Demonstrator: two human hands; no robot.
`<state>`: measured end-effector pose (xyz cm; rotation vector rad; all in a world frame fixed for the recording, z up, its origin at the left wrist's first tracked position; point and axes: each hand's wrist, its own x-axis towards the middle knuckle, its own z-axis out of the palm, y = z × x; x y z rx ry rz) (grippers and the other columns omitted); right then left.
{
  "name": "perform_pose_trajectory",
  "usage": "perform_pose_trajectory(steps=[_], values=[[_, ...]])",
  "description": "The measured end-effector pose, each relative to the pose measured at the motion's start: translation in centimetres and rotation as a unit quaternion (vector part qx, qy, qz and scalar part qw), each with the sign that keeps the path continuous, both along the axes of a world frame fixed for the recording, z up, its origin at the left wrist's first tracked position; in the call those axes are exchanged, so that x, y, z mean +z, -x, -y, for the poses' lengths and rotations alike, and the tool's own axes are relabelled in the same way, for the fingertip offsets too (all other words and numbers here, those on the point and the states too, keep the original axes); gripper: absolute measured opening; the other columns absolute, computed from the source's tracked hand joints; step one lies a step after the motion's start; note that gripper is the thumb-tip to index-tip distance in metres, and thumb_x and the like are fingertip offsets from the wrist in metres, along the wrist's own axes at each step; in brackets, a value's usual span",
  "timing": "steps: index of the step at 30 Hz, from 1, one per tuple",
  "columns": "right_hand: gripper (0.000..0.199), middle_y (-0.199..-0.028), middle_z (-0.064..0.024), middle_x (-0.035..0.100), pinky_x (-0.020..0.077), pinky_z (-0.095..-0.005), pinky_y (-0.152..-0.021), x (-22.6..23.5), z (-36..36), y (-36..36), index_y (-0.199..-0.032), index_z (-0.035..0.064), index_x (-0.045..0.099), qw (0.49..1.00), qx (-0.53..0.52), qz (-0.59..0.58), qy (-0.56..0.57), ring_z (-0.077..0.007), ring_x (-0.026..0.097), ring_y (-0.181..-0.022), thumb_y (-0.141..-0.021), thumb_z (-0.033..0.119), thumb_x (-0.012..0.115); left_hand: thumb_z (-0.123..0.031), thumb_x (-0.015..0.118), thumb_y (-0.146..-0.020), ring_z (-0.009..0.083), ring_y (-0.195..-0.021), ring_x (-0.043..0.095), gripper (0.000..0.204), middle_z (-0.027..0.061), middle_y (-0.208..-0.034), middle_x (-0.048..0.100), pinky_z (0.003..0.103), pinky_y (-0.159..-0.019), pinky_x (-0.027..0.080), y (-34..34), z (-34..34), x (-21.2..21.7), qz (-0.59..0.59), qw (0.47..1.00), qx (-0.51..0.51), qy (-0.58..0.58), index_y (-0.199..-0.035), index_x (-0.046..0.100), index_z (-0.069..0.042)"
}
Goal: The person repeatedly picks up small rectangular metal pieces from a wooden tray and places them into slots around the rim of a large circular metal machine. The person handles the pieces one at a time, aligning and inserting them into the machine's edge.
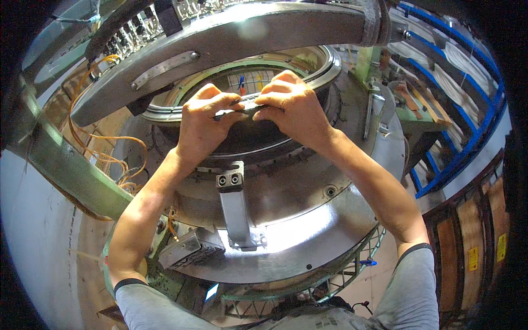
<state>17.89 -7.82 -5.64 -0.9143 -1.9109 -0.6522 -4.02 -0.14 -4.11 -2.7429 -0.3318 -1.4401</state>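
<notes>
My left hand [204,120] and my right hand [296,106] are raised close together over the round opening of a large machine. Both pinch a small, narrow metal piece [249,103], one hand at either end. Fingers cover much of it, so its exact kind is unclear. Just behind it runs the shiny metal ring [328,77] of the machine; whether the piece touches the ring I cannot tell. Below my hands, an upright metal bracket [235,212] with two round holes stands on the machine's broad metal bed [297,242].
A thick curved metal beam [231,38] arches above the hands. Orange tubes [135,140] hang at the left beside a green frame arm [71,165]. A metal box [190,248] sits on the bed's near left edge. Blue racks [467,159] with white material stand at the right.
</notes>
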Motion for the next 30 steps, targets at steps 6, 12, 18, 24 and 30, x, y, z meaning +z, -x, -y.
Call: perform_pose_trajectory(steps=[6, 12, 18, 24, 30], values=[[0.019, -0.087, -0.0038, 0.07, 0.0544, -0.0395, -0.083, 0.1, -0.4, 0.8, -0.09, 0.0079, 0.079, 1.0, -0.002, 0.012, 0.004, -0.0267, 0.064, -0.09, -0.074, 0.017, 0.084, 0.0, 0.085, -0.075, 0.029, -0.087, 0.072, 0.032, 0.0113, -0.092, 0.075, 0.039, -0.079, 0.058, 0.3, 0.0, -0.3, -0.003, 1.0, 0.014, -0.007, -0.106, 0.077, -0.005], [0.011, -0.087, -0.0038, 0.07, 0.0543, -0.0397, -0.086, 0.2, -0.7, 1.9, -0.088, 0.0116, 0.08, 1.0, -0.002, -0.014, 0.008, -0.0276, 0.063, -0.093, -0.079, 0.019, 0.081, -0.001, 0.082, -0.076, 0.0313, -0.087, 0.07, 0.032, 0.0126, -0.089, 0.072, 0.04, -0.08, 0.057, 0.6, -0.2, 0.4, -0.015, 1.0, -0.004, -0.003, -0.107, 0.076, -0.006], [0.019, -0.089, -0.0051, 0.072, 0.0533, -0.0407, -0.088, 0.5, -0.8, 2.3, -0.09, 0.0094, 0.079, 0.999, -0.032, -0.008, 0.024, -0.0295, 0.063, -0.097, -0.077, 0.024, 0.084, -0.002, 0.079, -0.086, 0.022, -0.089, 0.077, 0.025, 0.0123, -0.097, 0.079, 0.033, -0.082, 0.06, 0.7, -2.7, 1.8, -0.01, 0.997, -0.011, 0.072, -0.111, 0.076, -0.005], [0.032, -0.097, -0.0103, 0.075, 0.0548, -0.0441, -0.089, 0.8, -1.2, 1.5, -0.1, 0.0076, 0.079, 0.996, -0.013, -0.033, 0.077, -0.0333, 0.068, -0.098, -0.077, 0.028, 0.085, -0.005, 0.081, -0.088, 0.0116, -0.091, 0.074, 0.03, 0.0143, -0.098, 0.08, 0.029, -0.083, 0.061, 0.2, -4.7, 2.2, -0.091, 0.951, -0.077, 0.284, -0.116, 0.073, -0.001], [0.04, -0.104, -0.0164, 0.076, 0.0561, -0.0447, -0.089, 1.6, -1.4, -0.6, -0.111, 0.0072, 0.078, 0.983, -0.004, -0.003, 0.183, -0.0356, 0.072, -0.1, -0.082, 0.035, 0.083, -0.003, 0.079, -0.089, 0.0152, -0.095, 0.075, 0.028, 0.0141, -0.099, 0.08, 0.03, -0.084, 0.06, -0.9, -4.8, 2.3, -0.124, 0.961, -0.071, 0.238, -0.116, 0.072, -0.001]])
